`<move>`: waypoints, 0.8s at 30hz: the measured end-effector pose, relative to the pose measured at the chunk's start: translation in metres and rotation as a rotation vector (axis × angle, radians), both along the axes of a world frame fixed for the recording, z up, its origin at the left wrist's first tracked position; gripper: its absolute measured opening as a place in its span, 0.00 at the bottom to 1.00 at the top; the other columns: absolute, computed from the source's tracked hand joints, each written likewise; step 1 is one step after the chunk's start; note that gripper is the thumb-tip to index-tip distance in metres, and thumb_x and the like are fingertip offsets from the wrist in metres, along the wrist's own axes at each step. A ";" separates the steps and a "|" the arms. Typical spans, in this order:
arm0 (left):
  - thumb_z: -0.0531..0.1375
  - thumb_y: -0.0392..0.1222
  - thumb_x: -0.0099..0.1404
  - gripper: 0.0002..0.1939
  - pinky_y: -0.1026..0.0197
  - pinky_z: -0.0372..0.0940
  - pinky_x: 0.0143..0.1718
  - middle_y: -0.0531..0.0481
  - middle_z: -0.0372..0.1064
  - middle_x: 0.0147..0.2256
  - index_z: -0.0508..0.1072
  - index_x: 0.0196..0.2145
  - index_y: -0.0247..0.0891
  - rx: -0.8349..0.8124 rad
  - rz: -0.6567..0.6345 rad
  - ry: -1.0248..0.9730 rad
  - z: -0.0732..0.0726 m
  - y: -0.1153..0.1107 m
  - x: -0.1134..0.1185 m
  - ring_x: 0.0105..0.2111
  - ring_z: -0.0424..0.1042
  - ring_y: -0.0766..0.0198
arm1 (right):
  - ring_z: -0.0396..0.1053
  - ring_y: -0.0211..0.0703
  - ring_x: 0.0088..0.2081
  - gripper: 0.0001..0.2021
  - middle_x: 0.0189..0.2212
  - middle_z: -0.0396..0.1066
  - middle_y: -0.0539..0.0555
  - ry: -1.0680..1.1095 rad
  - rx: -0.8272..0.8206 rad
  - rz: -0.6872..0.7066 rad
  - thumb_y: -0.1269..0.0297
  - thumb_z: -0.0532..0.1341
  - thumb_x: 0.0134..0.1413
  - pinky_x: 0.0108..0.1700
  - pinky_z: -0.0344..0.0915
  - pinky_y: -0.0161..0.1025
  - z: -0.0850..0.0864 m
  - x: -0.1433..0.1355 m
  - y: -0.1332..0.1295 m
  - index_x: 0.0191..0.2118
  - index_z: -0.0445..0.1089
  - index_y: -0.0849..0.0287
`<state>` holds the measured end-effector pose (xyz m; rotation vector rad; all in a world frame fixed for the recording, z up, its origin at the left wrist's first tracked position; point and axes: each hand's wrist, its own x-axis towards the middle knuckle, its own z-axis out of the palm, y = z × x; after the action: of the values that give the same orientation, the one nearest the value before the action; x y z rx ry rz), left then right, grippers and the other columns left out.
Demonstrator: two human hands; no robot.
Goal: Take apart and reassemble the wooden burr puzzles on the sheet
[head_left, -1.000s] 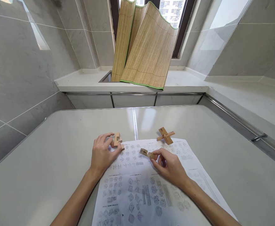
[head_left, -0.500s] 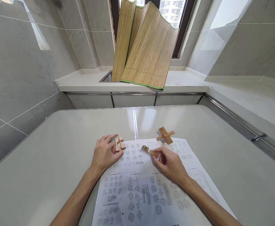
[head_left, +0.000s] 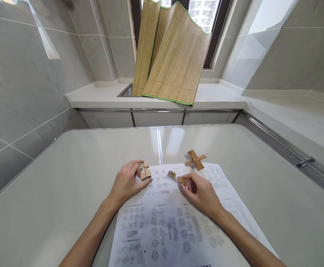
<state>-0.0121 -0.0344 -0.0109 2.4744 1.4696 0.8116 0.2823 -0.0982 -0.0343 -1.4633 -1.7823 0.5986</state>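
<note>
Between the thumb and fingers of my left hand (head_left: 127,180) is a notched wooden puzzle assembly (head_left: 145,172), gripped over the sheet's top left edge. My right hand (head_left: 199,189) is closed in a pinch on the near end of a notched wooden puzzle piece (head_left: 173,175). Its far end carries dark marks, one like a 3, and points left toward the other wooden parts. Beyond my right hand, a crossed wooden puzzle (head_left: 195,160) made of flat interlocked pieces rests at the sheet's top edge, touched by neither hand.
A large printed sheet (head_left: 147,222) with small puzzle diagrams lies under both hands on the pale glossy table (head_left: 53,193). A seam runs up the table's middle. Behind the table, a bamboo mat (head_left: 175,59) leans on a white ledge (head_left: 95,94) before a window.
My left hand has shifted right, and the wooden assembly in it has turned and moved right with it. My right hand and its piece have barely moved.
</note>
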 end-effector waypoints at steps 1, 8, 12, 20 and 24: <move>0.69 0.52 0.62 0.18 0.48 0.71 0.46 0.45 0.75 0.56 0.63 0.32 0.43 -0.022 0.005 -0.013 -0.001 0.000 0.000 0.45 0.77 0.51 | 0.67 0.41 0.25 0.04 0.26 0.71 0.48 -0.002 0.002 0.001 0.61 0.62 0.64 0.30 0.64 0.39 0.000 0.000 0.000 0.37 0.70 0.53; 0.67 0.53 0.66 0.27 0.51 0.73 0.44 0.45 0.75 0.54 0.66 0.58 0.45 -0.100 -0.006 -0.040 -0.008 0.001 0.000 0.45 0.77 0.52 | 0.66 0.41 0.25 0.04 0.26 0.71 0.48 0.001 0.000 -0.006 0.61 0.62 0.63 0.30 0.63 0.39 0.000 -0.001 -0.001 0.37 0.70 0.53; 0.68 0.54 0.66 0.27 0.52 0.73 0.44 0.46 0.75 0.52 0.67 0.58 0.46 -0.149 -0.057 -0.052 -0.005 -0.004 0.004 0.45 0.77 0.52 | 0.67 0.41 0.25 0.04 0.26 0.71 0.48 -0.008 -0.004 -0.006 0.61 0.63 0.63 0.30 0.63 0.38 -0.002 -0.001 -0.001 0.37 0.70 0.53; 0.73 0.50 0.61 0.32 0.50 0.74 0.47 0.45 0.75 0.52 0.67 0.58 0.45 -0.251 -0.187 -0.099 -0.005 -0.023 0.030 0.47 0.77 0.52 | 0.66 0.40 0.25 0.07 0.25 0.70 0.47 -0.041 0.035 0.000 0.59 0.63 0.63 0.29 0.61 0.37 -0.007 -0.002 -0.002 0.35 0.68 0.53; 0.74 0.47 0.59 0.31 0.49 0.74 0.49 0.45 0.75 0.52 0.67 0.57 0.45 -0.219 -0.230 -0.130 -0.007 -0.031 0.043 0.48 0.77 0.51 | 0.63 0.38 0.23 0.11 0.22 0.66 0.45 -0.103 0.078 0.013 0.59 0.64 0.63 0.27 0.57 0.37 -0.008 -0.003 -0.003 0.32 0.64 0.53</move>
<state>0.0310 -0.0651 -0.0175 2.3243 1.1383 0.7107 0.2797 -0.1016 -0.0424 -1.4529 -1.8748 0.4619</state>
